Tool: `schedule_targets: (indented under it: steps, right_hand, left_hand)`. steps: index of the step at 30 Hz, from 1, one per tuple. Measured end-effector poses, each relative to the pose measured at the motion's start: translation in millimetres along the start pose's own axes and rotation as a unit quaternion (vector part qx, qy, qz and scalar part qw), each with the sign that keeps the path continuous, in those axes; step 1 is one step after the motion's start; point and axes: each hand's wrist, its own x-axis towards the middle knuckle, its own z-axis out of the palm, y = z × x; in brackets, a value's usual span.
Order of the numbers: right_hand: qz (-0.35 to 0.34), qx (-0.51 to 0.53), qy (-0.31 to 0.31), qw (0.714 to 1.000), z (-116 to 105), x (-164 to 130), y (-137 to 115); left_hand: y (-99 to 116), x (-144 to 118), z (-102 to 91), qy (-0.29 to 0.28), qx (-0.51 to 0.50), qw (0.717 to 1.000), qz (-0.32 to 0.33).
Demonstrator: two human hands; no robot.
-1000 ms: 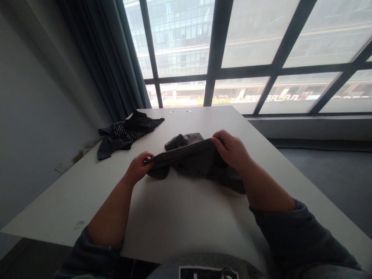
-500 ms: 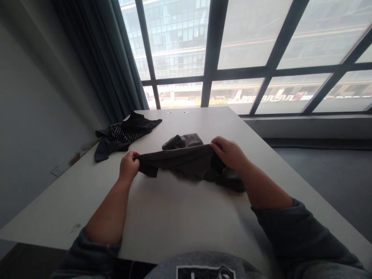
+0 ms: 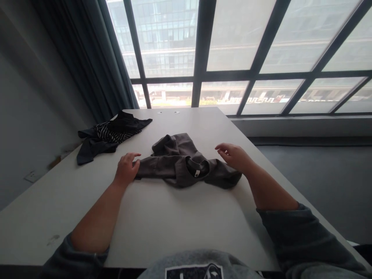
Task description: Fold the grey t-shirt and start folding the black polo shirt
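Observation:
On the table in front of me lies a dark grey-brown shirt (image 3: 162, 167), crumpled, its round neckline and a small white label facing up. Part of it is bunched on the far side. My left hand (image 3: 126, 167) is open at the shirt's left end, fingers apart, beside or lightly touching the cloth. Above the right part of the shirt, my right hand (image 3: 232, 155) hovers with loosely curved fingers and holds nothing.
A heap of dark clothes (image 3: 112, 133), one with a white line pattern, lies at the table's far left. The white table (image 3: 186, 224) reaches toward the large window (image 3: 232, 42). A dark curtain (image 3: 84, 50) hangs at the left.
Both hands have let go of the shirt's stretched edge. The cloth has dropped flat on the table, showing its neckline and label. The view has shifted slightly right.

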Motion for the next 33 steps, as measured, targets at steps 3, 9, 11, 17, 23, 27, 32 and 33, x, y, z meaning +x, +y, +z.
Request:
schedule_targets:
  steps: [3,9,11,17,23,27,32,33]
  right_hand:
    - [0.015,0.004,-0.023,1.000,1.3,-24.7,22.5]
    - [0.060,-0.016,-0.095,0.994,13.3,-49.1,31.1]
    - [0.059,-0.023,-0.110,0.992,13.7,-47.5,25.1]
    - [-0.036,-0.002,-0.083,0.996,6.5,-52.7,-20.5]
    - [-0.090,0.034,-0.096,0.991,6.9,-69.1,-62.3]
    - [-0.095,0.069,-0.105,0.988,-0.1,-70.3,-56.6]
    - [-0.087,0.093,-0.143,0.982,-17.0,-67.4,-40.9]
    - [-0.085,0.097,-0.154,0.980,-20.4,-67.1,-38.2]
  left_hand:
    - [17.5,-3.2,8.3,-0.022,-0.031,0.998,0.057]
    - [54.4,-7.2,16.6,-0.042,-0.059,0.990,0.120]
    - [71.5,-9.0,14.2,-0.033,-0.073,0.986,0.147]
    - [153.0,-31.3,-1.5,0.009,-0.135,0.965,0.226]
    - [230.8,-50.8,16.8,-0.023,-0.167,0.968,0.186]
    - [242.4,-48.9,40.2,-0.084,-0.156,0.967,0.185]
    - [233.8,-46.1,49.2,-0.104,-0.182,0.963,0.170]
    - [232.3,-45.9,48.2,-0.101,-0.196,0.960,0.173]
